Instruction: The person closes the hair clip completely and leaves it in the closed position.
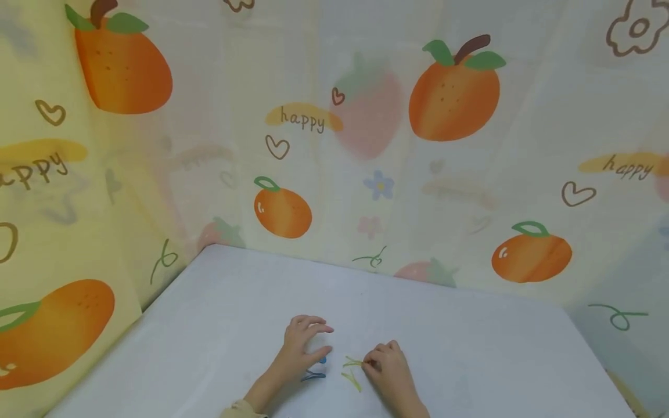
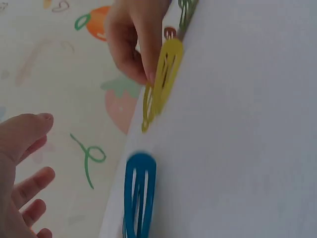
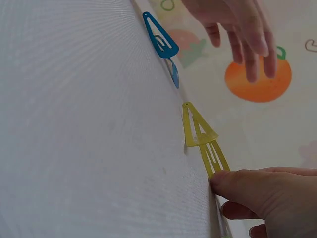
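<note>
In the head view my right hand point(image 1: 389, 371) pinches one end of a yellow snap hair clip point(image 1: 353, 362) between thumb and fingers, just at the white tabletop. A second yellow hair clip point(image 2: 173, 49) lies close beside it, on the near side. My left hand point(image 1: 303, 342) hovers with its fingers parted over two blue hair clips, and nothing shows between its fingertips. The nearer blue hair clip point(image 2: 140, 161) stands out in the left wrist view; the other blue hair clip point(image 1: 323, 360) is partly hidden by the left thumb in the head view.
Beyond the yellow clips, the left wrist view shows a reddish-brown clip point(image 2: 170, 32) and a green clip point(image 2: 184, 20), partly cut off. A white table point(image 1: 209, 302) carries everything. Fruit-printed curtain point(image 1: 360, 145) surrounds its back and sides.
</note>
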`<state>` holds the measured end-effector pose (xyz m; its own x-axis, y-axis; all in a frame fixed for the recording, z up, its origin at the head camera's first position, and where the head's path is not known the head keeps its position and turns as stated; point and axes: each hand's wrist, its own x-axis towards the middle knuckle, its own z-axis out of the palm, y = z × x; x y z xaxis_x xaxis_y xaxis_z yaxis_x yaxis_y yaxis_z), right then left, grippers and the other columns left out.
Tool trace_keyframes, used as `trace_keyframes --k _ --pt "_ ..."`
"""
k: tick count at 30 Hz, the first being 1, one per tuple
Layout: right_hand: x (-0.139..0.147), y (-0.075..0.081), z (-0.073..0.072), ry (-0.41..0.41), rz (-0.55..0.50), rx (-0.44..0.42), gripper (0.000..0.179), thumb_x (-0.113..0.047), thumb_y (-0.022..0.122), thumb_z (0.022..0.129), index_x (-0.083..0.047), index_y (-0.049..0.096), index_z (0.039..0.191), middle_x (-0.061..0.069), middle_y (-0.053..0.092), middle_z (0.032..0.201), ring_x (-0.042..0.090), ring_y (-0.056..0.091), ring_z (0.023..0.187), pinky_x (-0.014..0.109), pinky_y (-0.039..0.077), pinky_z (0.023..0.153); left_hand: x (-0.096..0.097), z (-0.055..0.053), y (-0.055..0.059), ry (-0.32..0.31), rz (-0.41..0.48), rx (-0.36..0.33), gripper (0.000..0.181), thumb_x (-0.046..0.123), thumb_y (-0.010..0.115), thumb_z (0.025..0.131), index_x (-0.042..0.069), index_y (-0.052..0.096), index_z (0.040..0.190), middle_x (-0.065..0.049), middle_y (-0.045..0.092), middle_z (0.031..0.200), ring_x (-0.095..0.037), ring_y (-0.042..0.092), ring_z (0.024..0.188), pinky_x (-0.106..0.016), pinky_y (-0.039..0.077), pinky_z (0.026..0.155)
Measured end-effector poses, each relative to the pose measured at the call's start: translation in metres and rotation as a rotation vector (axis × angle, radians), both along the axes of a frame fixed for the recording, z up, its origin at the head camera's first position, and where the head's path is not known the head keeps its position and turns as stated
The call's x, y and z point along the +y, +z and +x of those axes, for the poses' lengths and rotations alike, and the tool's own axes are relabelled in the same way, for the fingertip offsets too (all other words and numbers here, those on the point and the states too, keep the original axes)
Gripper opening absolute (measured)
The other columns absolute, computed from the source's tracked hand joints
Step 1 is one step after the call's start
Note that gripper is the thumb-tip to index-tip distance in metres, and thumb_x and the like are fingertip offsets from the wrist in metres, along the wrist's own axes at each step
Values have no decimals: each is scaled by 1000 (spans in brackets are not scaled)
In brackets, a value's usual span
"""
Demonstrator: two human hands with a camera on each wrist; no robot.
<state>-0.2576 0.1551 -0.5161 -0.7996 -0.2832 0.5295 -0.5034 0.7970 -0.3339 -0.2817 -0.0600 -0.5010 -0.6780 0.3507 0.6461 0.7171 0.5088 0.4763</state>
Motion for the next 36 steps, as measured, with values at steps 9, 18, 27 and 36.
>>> trace_keyframes --k 9,18,27,36 --pt "-1 -5 -1 27 -46 66 7 -22 65 61 -22 58 61 -20 46 62 3 30 61 20 29 54 32 2 -18 36 -226 -94 36 42 56 66 18 55 93 2 41 96 -12 28 81 -32 25 64" --pt "-2 -6 -2 13 -128 78 6 -22 65 61 -22 59 63 -22 46 63 1 31 62 18 32 53 30 1 -25 48 -180 -37 23 39 59 64 22 59 79 11 40 86 -7 27 75 -29 24 62" --pt "3 -4 -2 -12 -147 -11 8 -22 65 62 -24 57 64 -22 45 62 2 30 61 18 32 52 35 0 -25 28 -103 -80 19 39 61 62 24 60 75 14 40 78 -5 28 69 -27 24 59" --pt "1 -4 0 4 -162 -16 10 -20 64 62 -24 57 67 -22 46 65 2 30 62 18 31 52 33 1 -22 14 -117 -106 15 34 60 65 23 61 74 17 42 70 -2 28 65 -24 23 56"
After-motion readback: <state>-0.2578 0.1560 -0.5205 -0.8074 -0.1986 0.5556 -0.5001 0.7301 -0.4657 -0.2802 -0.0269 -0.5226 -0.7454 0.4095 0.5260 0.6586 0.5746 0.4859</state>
